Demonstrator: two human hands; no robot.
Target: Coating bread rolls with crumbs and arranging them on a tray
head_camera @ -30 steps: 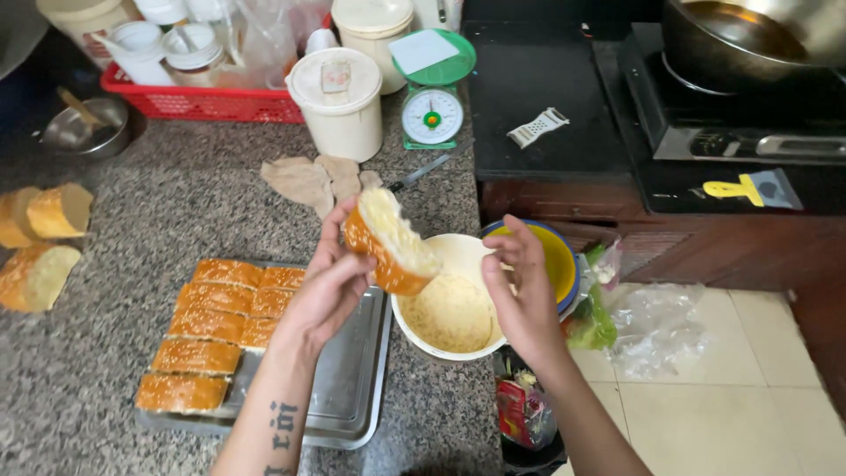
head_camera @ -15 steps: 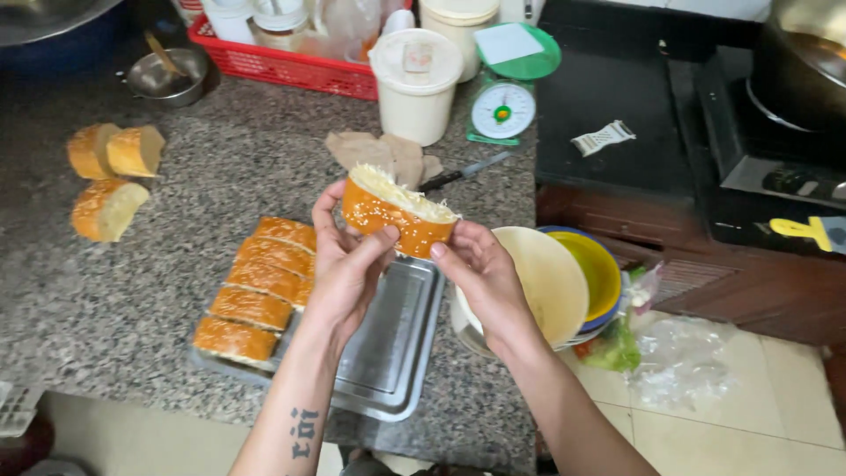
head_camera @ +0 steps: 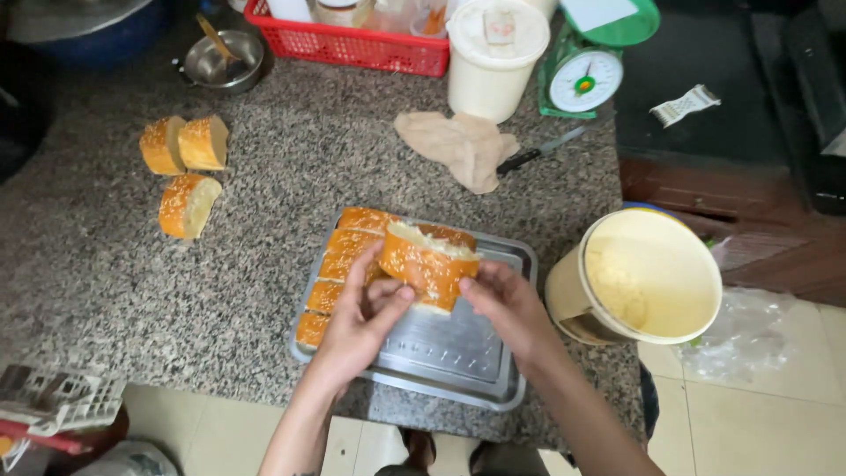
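Over the steel tray (head_camera: 458, 353) on the granite counter (head_camera: 176, 282), I hold a filled sesame bread piece (head_camera: 429, 264) between both hands. My left hand (head_camera: 361, 322) curls half-closed around its near side; my right hand (head_camera: 502, 308) pinches its end. A row of bread pieces (head_camera: 339, 273) fills the tray's left, partly hidden. The cream tub (head_camera: 648, 278) holds pale crumbs.

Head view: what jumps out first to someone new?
Dead centre, the left hand and right hand grip a filled sesame bread piece over a steel tray, with a row of finished pieces along the tray's left side. Right of the tray, a cream tub of pale filling overhangs the counter edge. Three plain bread chunks lie apart at upper left.
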